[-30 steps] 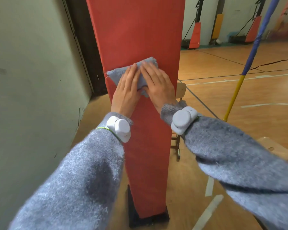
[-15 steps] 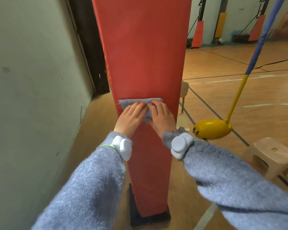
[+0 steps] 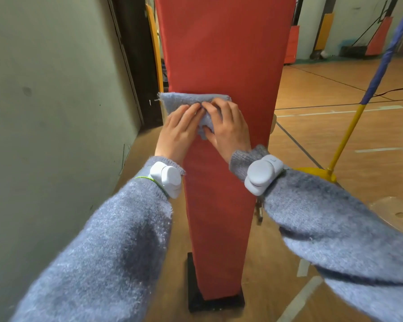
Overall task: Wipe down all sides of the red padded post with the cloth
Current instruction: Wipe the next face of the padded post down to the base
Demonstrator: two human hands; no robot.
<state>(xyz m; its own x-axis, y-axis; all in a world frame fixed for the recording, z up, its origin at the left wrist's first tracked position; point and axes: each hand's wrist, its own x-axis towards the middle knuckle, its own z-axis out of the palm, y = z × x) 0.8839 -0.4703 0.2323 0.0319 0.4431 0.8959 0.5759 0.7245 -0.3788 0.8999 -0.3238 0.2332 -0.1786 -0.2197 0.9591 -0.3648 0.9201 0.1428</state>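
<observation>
Both hands are up on the red padded post [image 3: 221, 54], side by side on its near face. The left hand [image 3: 178, 133] lies with fingers nearly straight, an open grip that presses down on the cloth [image 3: 189, 99] rather than closing around it. The right hand [image 3: 228, 126] sits just at its 3 o'clock, fingers only gently bent, fingertips meeting the left's on the fabric; its thumb rests against a fold of cloth hanging at 6 o'clock between the two palms. Whether that thumb pinches the fold cannot be told.

The blue-grey cloth is spread flat against the post and shows at 12 o'clock of the fingertips, its left end reaching the post's 9 o'clock edge. White wrist bands [image 3: 166, 180] ride on fuzzy grey-blue sleeves [image 3: 116, 240]. The post stands upright on a black base [image 3: 215, 303] at 6 o'clock, on the wooden floor [image 3: 335, 126]. A pale wall [image 3: 44, 112] runs at 9 o'clock, and a blue-and-yellow pole [image 3: 349, 131] leans at 3 o'clock.
</observation>
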